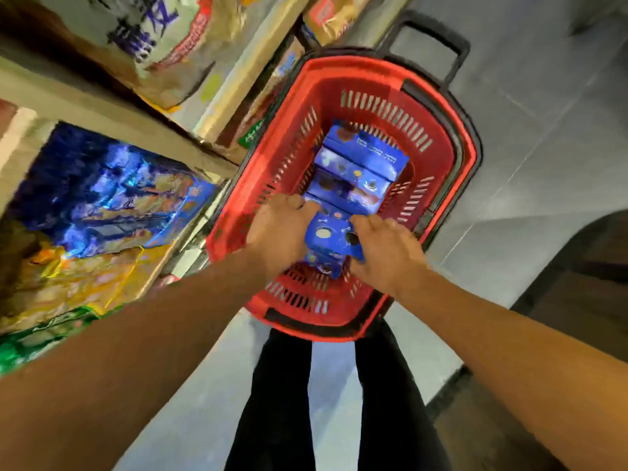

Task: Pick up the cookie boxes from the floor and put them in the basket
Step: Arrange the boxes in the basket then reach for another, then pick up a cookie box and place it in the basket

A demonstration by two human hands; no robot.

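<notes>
Head view: we hold one blue cookie box [334, 244] between our left hand [277, 229] and right hand [384, 251], fingers curled onto its two sides, inside the red basket [438, 107] at its near end. Three more cookie boxes [360, 171] lie in a row on the basket floor. Shelf stock [102, 198] stands to the left.
</notes>
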